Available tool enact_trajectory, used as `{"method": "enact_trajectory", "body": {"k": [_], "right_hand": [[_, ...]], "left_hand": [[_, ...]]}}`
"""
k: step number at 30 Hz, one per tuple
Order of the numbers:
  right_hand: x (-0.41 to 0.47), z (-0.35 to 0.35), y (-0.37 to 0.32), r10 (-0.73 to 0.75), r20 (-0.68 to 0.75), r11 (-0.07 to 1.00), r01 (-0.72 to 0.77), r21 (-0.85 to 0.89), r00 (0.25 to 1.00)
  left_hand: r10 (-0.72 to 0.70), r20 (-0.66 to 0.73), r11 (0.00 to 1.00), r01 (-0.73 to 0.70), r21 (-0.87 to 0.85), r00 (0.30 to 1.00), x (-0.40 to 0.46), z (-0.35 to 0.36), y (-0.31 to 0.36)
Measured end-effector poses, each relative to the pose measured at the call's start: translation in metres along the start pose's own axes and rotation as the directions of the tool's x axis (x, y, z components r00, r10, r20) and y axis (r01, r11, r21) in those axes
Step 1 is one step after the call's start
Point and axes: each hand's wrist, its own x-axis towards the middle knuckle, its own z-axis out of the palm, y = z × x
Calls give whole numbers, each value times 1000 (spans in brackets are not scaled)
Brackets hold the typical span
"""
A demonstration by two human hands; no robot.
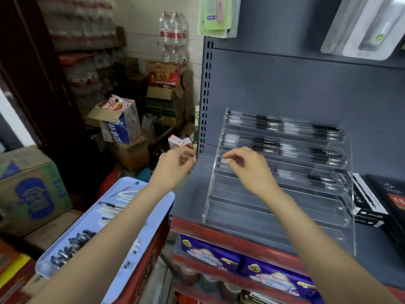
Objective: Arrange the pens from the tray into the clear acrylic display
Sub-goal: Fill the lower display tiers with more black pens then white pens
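Note:
The clear acrylic display [278, 207] stands on a grey shelf [188, 194], its upper tiers filled with black-and-clear pens [285, 126]. My right hand [247, 167] reaches over the left end of the third tier and pinches the tip of a clear pen [221, 159] between thumb and forefinger. My left hand [175, 165] hovers just left of the display at the shelf's edge, fingers loosely curled, with nothing visible in them. The light blue tray [87, 220] sits lower left under my left forearm, with black-capped pens [72, 249] and white refills [122, 196] on it.
Black boxed goods [372, 205] stand right of the display. Purple packs [210, 253] fill the shelf below. The tray rests on a red crate [149, 266]. Cardboard cartons [32, 189] and stacked water bottles [173, 29] crowd the floor and back wall on the left.

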Motion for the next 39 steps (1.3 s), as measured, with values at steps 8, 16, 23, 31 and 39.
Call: {"method": "enact_trajectory", "body": {"k": [8, 16, 23, 31, 39], "right_hand": [[17, 142, -79, -94, 246, 995, 89, 33, 965], [9, 311, -77, 177, 521, 984, -142, -108, 835], [5, 369, -50, 305, 448, 942, -196, -274, 840], [31, 389, -46, 305, 444, 934, -174, -311, 843], [43, 394, -47, 353, 419, 921, -232, -313, 836]], "left_hand": [[-202, -6, 979, 202, 4, 979, -29, -77, -140], [-357, 308, 917, 269, 294, 882, -58, -111, -295], [-308, 385, 874, 100, 475, 870, -51, -100, -348], [-253, 477, 849, -43, 527, 842, -26, -80, -381], [-121, 260, 939, 25, 344, 958, -26, -78, -383]]}}
